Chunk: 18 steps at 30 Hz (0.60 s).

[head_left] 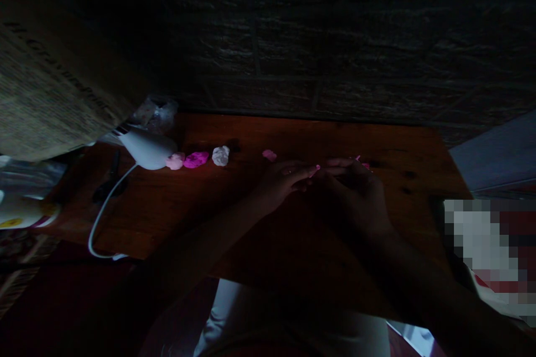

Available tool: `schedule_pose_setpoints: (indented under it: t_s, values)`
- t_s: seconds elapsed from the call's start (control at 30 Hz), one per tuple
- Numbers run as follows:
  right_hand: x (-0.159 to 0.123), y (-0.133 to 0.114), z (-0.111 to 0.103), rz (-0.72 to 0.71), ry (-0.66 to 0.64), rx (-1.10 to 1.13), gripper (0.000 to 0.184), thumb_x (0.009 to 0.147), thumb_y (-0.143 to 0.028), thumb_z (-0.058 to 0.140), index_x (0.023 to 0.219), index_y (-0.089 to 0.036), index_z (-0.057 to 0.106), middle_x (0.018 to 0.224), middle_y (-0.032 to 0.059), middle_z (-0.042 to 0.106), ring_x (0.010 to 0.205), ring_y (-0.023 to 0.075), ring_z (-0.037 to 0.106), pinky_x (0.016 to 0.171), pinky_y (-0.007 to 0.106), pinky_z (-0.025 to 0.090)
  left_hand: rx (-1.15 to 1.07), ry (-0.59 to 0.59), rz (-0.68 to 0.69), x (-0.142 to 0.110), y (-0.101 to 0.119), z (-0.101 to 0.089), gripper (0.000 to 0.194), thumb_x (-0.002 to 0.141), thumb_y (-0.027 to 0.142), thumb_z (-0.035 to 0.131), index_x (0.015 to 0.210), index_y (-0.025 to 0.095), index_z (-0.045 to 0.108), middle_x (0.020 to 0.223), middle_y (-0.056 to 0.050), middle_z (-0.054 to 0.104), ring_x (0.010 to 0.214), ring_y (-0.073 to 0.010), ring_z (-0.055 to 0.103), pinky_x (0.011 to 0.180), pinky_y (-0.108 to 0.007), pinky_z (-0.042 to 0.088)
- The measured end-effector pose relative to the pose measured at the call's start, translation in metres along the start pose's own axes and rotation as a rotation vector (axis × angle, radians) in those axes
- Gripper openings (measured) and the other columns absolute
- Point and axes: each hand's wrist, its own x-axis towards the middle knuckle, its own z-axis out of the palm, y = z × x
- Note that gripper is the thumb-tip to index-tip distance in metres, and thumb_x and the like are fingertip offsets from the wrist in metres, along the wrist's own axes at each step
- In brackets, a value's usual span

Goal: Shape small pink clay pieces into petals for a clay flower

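Over the wooden table, my left hand (285, 181) pinches a small pink piece of modelling clay (317, 168) between thumb and fingertips. My right hand (360, 192) comes in from the other side, its thumb and index drawn together just right of that piece. Whether anything sits between the right fingertips is too dark to tell. Behind the right hand lie small bright pink bits (365, 166), partly hidden by its knuckles. A flat pink lump (269, 154) rests beyond my left hand. Further left are a white lump (220, 155), a magenta lump (196, 159) and a pale pink lump (175, 160).
A white device with a cable (146, 148) lies at the table's left, beside dark scissors (109, 184) and a clear plastic bag (157, 114). A printed sack (54, 78) overhangs the left side. A brick wall (293, 39) borders the wooden table (259, 240) at the back.
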Motion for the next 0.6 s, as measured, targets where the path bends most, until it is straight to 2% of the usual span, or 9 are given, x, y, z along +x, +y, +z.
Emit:
schedule_pose_setpoints:
  t_s: [0.17,0.37,0.6]
  values:
    - [-0.0013,-0.0015,0.0005,-0.007,0.003,-0.032,0.025,0.077,-0.031,0.083,0.097,-0.025,0.069,0.089,0.0021,0.081,0.082,0.0199,0.078,0.078,0.033,0.063,0.019,0.000,0.001,-0.0004,0.0004,0.0002,0.033,0.067,0.040,0.084,0.084,0.015,0.072,0.084,-0.003,0.067,0.071,-0.0097,0.059,0.064,-0.023,0.045]
    - [-0.0020,-0.0013,0.0022,-0.028,0.015,-0.045,0.025,0.077,-0.031,0.084,0.095,-0.025,0.068,0.084,0.0009,0.080,0.081,0.0202,0.078,0.079,0.034,0.063,0.081,0.043,0.098,-0.0027,-0.0003,0.0013,0.032,0.068,0.042,0.082,0.081,0.014,0.073,0.079,-0.003,0.068,0.070,-0.0111,0.059,0.062,-0.024,0.044]
    - [-0.0019,-0.0045,0.0011,-0.044,0.006,-0.057,0.029,0.077,-0.034,0.083,0.098,-0.025,0.066,0.085,0.0016,0.080,0.081,0.0208,0.078,0.080,0.037,0.063,0.067,0.003,0.083,-0.0010,-0.0019,0.0001,0.036,0.069,0.044,0.083,0.085,0.014,0.074,0.084,-0.005,0.069,0.073,-0.0115,0.060,0.064,-0.024,0.045]
